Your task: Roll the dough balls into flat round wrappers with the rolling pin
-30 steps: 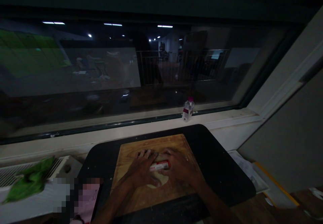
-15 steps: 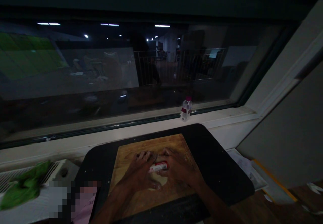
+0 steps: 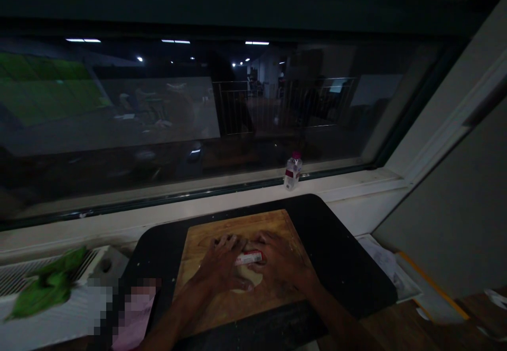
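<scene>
Between my hands lies what looks like a bottle with a red-and-white label (image 3: 249,257), set crosswise over a pale, flat piece of dough (image 3: 250,275). My left hand (image 3: 224,261) covers its left end, the thumb reaching down towards the dough. The right end is under my right hand (image 3: 279,260), whose fingers curl over it. Both ends of the bottle are hidden by the hands. Dough and bottle rest on a wooden cutting board (image 3: 214,314), which lies on a black table (image 3: 336,256) with rounded corners.
A clear bottle with a pink cap (image 3: 292,171) stands on the white windowsill (image 3: 253,192) beyond the table. To the left, a green cloth (image 3: 47,287) lies over a white radiator (image 3: 95,287), near a pink sheet (image 3: 137,314). Papers (image 3: 382,261) lie low on the right.
The labelled bottle has shifted slightly away from me, towards the window, and a little more of the dough shows below it. Both hands stay on it.
</scene>
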`<state>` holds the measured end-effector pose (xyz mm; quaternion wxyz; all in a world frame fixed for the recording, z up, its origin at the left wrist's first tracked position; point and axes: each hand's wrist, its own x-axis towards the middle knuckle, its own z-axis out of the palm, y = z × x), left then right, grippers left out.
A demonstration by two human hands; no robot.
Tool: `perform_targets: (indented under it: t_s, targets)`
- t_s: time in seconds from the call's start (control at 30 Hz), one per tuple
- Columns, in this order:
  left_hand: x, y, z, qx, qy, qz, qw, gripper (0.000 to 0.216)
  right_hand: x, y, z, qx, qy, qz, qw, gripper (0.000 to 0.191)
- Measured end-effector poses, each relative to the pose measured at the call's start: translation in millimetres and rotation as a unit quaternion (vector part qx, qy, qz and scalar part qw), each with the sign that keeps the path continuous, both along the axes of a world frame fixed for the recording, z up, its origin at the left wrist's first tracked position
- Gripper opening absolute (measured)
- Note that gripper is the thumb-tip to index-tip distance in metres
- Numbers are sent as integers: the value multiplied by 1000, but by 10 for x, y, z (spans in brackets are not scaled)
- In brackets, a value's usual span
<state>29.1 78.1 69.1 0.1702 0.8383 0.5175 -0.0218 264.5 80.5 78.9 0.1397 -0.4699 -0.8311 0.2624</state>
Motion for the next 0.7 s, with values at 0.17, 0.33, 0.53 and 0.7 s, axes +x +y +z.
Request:
perform_targets:
  t_s: [0.17,0.33,0.53,0.7]
  targets:
    - [-72,-104,-183,62,9,24,998,98,20,-19,-126,73,-40,6,996,52]
    - [-92,-106,-358,181,30,126,975,58,-46,1,-401,221,-136,-57,964,48]
    - [-71,94,-337,205,36,177,962,53,-137,195,-670,274,-183,-113,937,55]
    - [-74,308,-245,204,27,199,958,52,-114,392,-608,293,-171,-108,934,59]
